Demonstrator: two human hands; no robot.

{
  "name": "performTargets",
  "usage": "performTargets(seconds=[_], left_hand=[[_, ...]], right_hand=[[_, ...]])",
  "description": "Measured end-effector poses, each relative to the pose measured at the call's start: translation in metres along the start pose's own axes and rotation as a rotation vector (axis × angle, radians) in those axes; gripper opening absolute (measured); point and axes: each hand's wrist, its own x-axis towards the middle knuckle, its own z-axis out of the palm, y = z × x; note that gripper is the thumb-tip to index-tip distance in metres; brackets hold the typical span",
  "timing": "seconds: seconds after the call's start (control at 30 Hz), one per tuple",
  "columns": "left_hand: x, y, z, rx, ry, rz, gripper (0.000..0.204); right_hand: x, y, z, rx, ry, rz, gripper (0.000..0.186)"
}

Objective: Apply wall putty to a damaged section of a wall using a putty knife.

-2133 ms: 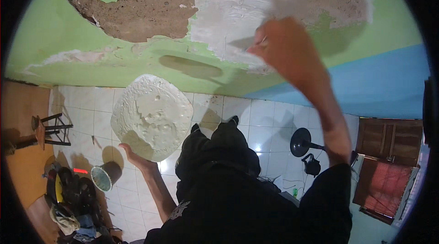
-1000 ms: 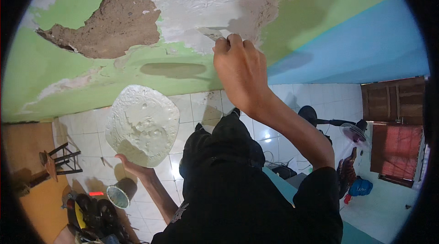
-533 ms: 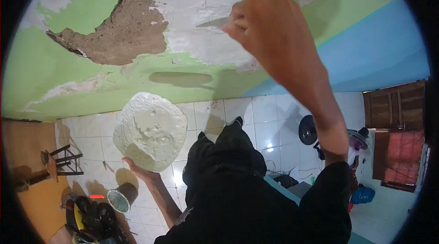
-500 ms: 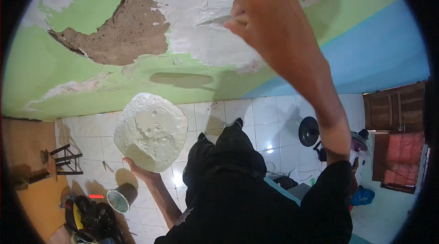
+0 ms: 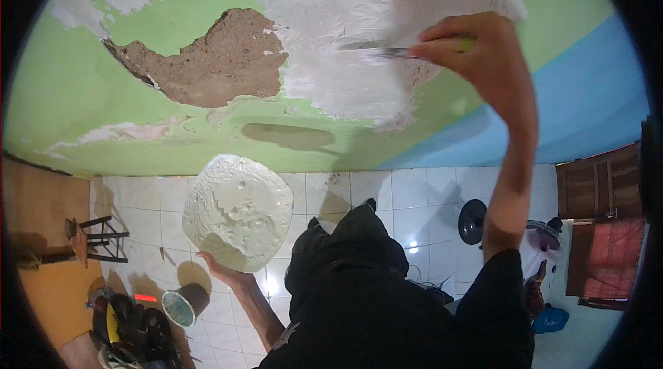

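Note:
In my right hand (image 5: 469, 44) is a putty knife (image 5: 394, 52), pinched between the fingers, its thin blade pointing left and partly smeared by motion. The blade is at the white plaster patch (image 5: 331, 16) on the green wall; whether it touches is hard to tell. Left of that patch, a brown bare area (image 5: 221, 58) shows rough masonry. Low on the left, my left hand (image 5: 231, 276) holds up a rounded square plate (image 5: 273, 258) spread with white plaster paste (image 5: 238, 206). The thumb lies by its edge; the other fingers are hidden beneath.
Below the wall lies a white tiled floor (image 5: 155, 196). A bucket (image 5: 185, 304) and a dark stool (image 5: 100, 239) stand at left, with piled dark things (image 5: 135, 327) nearby. To the right are a round black object (image 5: 472, 221), a fan (image 5: 544, 234) and a blue bag (image 5: 550, 319).
My right hand has moved right and slightly down along the wall with the putty knife. The view has shifted, so wall and plate appear a little lower and farther right.

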Motion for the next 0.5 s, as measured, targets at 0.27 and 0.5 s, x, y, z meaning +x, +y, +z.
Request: performTargets(seconds=[0.27,0.5], left_hand=[[-0.013,0.011,0.000,0.036,-0.029,0.013,0.082],[-0.022,0.014,0.008,0.171,0.058,0.063,0.083]], right_hand=[[-0.054,0.052,0.040,0.374,0.262,0.377,0.024],[-0.145,0.103,0.093,0.617,0.413,0.644,0.019]])
